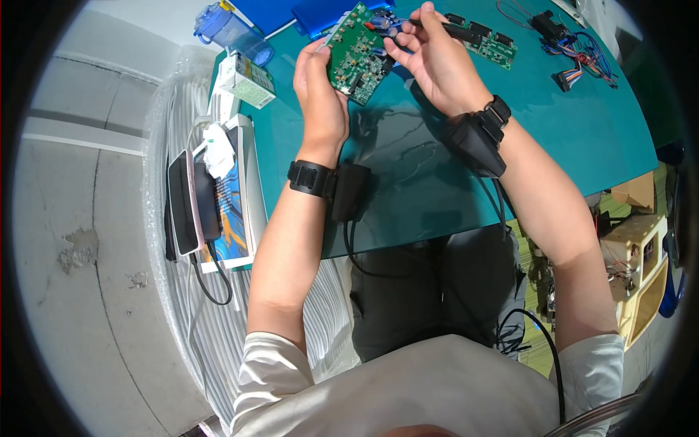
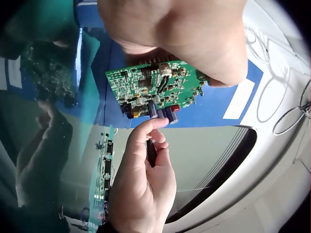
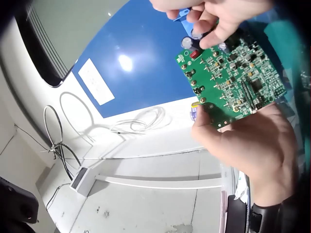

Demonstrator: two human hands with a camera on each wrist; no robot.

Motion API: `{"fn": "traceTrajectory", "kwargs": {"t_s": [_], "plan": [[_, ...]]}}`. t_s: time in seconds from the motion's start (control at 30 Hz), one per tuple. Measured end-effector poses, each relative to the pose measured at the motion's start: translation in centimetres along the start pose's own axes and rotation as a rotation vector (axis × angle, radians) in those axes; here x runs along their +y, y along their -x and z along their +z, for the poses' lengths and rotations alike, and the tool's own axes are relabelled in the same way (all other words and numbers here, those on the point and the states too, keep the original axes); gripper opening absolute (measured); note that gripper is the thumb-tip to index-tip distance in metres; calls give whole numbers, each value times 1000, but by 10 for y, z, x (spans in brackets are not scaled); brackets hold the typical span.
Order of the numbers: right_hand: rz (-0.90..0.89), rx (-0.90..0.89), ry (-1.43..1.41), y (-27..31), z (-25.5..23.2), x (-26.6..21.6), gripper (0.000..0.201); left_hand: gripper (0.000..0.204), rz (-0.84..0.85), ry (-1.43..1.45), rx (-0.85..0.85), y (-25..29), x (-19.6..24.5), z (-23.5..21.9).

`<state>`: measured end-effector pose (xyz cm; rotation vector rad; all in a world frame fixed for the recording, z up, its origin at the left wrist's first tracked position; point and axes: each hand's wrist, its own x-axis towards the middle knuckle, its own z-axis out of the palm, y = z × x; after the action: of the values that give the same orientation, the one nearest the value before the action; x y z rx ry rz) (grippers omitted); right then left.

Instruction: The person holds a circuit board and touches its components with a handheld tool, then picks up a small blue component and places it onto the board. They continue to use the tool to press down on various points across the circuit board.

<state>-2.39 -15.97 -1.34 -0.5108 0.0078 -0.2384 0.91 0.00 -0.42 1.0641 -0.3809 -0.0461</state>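
Observation:
My left hand holds a green circuit board by its edge, tilted up above the teal table mat. The thumb lies along one side of the board, with small parts soldered over its face. My right hand pinches a slim black tool whose kind is hidden by the fingers. The right fingertips are right at the round capacitors along one edge of the board, beside a small red component. In the left wrist view the same capacitors stand just above the right index fingertip.
A second green board lies on the mat beyond my right hand, with a bundle of coloured wires farther right. At the left stand a clear blue-lidded jug, a small carton and a phone. A blue panel rises behind.

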Motion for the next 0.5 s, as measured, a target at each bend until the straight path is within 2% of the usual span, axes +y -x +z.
{"fn": "traceTrajectory", "kwargs": {"t_s": [0.03, 0.17, 0.23, 0.5], "plan": [[-4, 4, 29, 1, 2, -4, 33, 37, -6, -53, 2, 0, -1, -1], [-5, 0, 86, 3, 3, -5, 33, 37, -4, -21, -18, -1, -2, -2], [1, 29, 108, 3, 5, -2, 33, 24, -15, 66, 12, 0, -1, -1], [28, 56, 183, 6, 8, -5, 33, 24, 12, 74, 7, -1, -3, -4]]}}
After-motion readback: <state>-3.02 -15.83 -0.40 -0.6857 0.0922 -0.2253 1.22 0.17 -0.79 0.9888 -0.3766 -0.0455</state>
